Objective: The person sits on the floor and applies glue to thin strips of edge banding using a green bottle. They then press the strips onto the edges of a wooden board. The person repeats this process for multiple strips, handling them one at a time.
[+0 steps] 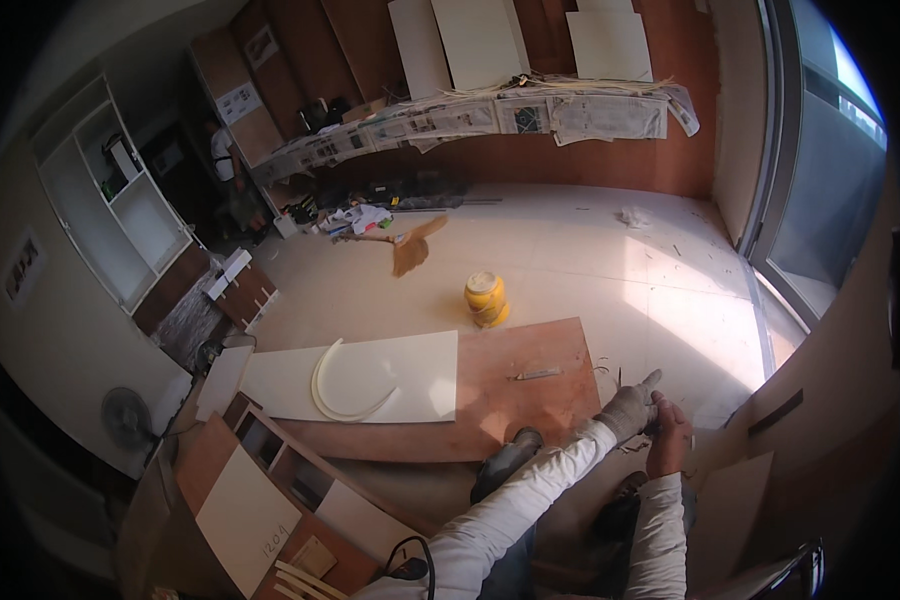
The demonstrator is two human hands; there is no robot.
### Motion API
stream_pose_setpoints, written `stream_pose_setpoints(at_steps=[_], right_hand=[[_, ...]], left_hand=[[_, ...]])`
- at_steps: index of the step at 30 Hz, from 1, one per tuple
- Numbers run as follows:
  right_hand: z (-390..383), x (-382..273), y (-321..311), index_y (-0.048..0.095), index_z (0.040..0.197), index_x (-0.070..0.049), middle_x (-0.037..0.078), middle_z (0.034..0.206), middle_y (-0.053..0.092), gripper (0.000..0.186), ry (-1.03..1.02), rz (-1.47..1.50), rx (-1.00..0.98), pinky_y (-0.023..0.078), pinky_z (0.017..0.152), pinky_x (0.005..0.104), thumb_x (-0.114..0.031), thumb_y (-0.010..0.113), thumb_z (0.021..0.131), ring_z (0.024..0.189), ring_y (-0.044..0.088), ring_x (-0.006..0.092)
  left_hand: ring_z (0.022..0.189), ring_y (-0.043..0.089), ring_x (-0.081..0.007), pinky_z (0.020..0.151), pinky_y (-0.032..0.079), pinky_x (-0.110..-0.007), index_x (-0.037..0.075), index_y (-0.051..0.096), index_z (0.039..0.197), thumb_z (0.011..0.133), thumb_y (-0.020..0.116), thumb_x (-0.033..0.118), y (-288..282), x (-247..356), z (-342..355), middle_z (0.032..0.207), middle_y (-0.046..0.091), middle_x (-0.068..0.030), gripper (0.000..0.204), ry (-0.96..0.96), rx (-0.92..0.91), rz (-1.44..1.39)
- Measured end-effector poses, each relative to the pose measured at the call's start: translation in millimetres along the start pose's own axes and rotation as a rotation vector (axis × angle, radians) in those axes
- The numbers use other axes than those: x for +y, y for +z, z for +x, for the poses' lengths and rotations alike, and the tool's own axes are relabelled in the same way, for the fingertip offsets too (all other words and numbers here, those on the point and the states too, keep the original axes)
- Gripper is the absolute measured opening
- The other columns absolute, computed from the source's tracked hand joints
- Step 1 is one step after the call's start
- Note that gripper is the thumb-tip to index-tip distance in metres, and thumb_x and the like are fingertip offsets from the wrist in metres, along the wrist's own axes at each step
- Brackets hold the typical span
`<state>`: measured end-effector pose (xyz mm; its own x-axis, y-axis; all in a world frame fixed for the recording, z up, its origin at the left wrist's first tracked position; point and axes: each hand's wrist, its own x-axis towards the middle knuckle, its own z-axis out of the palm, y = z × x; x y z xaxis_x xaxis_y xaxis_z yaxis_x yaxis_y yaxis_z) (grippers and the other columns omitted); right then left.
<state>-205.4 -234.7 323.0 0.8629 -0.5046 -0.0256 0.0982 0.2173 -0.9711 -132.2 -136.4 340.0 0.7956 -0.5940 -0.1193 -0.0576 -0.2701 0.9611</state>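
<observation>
My left hand, in a grey glove, and my bare right hand are together at lower right, both closed around a small dark object whose kind I cannot make out. Below and left of them, a brown plywood board lies on the floor, partly covered by a cream panel. A curved cream strip rests on the panel, and a small flat pale bar on the bare plywood. One of my dark shoes is at the board's near edge. Thin curled scraps lie near my hands.
A yellow bucket and broom are on the floor ahead. Newspaper-covered shelving spans the back wall, a person stands at back left. A fan and wooden carcass are left, a glass door right.
</observation>
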Motion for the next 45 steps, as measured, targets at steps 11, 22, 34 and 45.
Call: stream_pose_setpoints(at_steps=[11, 22, 34, 45], right_hand=[[-17, -27, -2, 0.061, 0.094, 0.002, 0.01, 0.091, 0.063, 0.025, -0.458, -0.078, 0.111, 0.045, 0.088, 0.0318, -0.022, 0.052, 0.097, 0.092, 0.059, 0.018], [-79, -118, 8, 0.058, 0.087, 0.001, 0.012, 0.092, 0.059, 0.03, -0.869, 0.097, 0.067, 0.045, 0.094, 0.0451, -0.027, 0.052, 0.098, 0.092, 0.058, 0.0259], [-85, -122, 5, 0.055, 0.09, 0.0, 0.013, 0.094, 0.053, 0.027, -0.994, 0.135, 0.184, 0.046, 0.081, 0.0408, -0.025, 0.053, 0.097, 0.087, 0.053, 0.0262], [-83, -121, -5, 0.054, 0.093, -0.001, 0.015, 0.099, 0.055, 0.027, -0.993, 0.179, 0.211, 0.044, 0.087, 0.0402, -0.027, 0.053, 0.097, 0.094, 0.053, 0.0258]], left_hand=[[0.053, 0.06, -0.0167, 0.05, 0.048, -0.031, 0.0, 0.061, 0.118, 0.086, 0.057, 0.008, 22, -7, 13, 0.062, 0.063, -0.0095, 0.033, 0.026, 0.042, -0.123], [0.056, 0.063, -0.0154, 0.047, 0.049, -0.029, 0.0, 0.066, 0.103, 0.088, 0.055, 0.006, -4, -8, 21, 0.071, 0.065, -0.0079, 0.019, -0.103, 0.085, -0.243], [0.049, 0.064, -0.0178, 0.046, 0.052, -0.029, -0.001, 0.064, 0.111, 0.087, 0.05, 0.003, -10, 1, 16, 0.081, 0.066, -0.0087, 0.028, -0.087, 0.099, -0.332], [0.054, 0.063, -0.0149, 0.05, 0.052, -0.027, 0.007, 0.067, 0.113, 0.086, 0.056, 0.003, -19, 8, 5, 0.084, 0.068, -0.0067, 0.029, -0.048, 0.116, -0.254]])
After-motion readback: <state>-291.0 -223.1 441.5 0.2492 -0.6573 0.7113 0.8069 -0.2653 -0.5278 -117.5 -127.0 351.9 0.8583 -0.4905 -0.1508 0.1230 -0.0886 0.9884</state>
